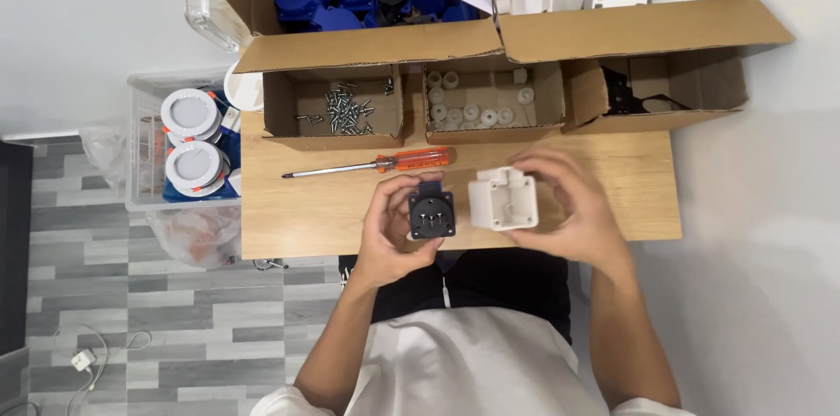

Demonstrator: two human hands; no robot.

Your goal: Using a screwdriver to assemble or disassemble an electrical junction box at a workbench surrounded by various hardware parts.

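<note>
Over the near edge of the wooden table [297, 215], the left hand [389, 237] grips a dark socket insert [431, 213] while the right hand [573, 210] wraps a white plastic box [501, 198] just beside it, an orange-handled screwdriver [372, 165] lying just beyond.

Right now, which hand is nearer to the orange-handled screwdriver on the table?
The left hand. It holds the black insert just below the screwdriver, nearly under its handle. The right hand, holding the white housing, is farther off to the right.
</note>
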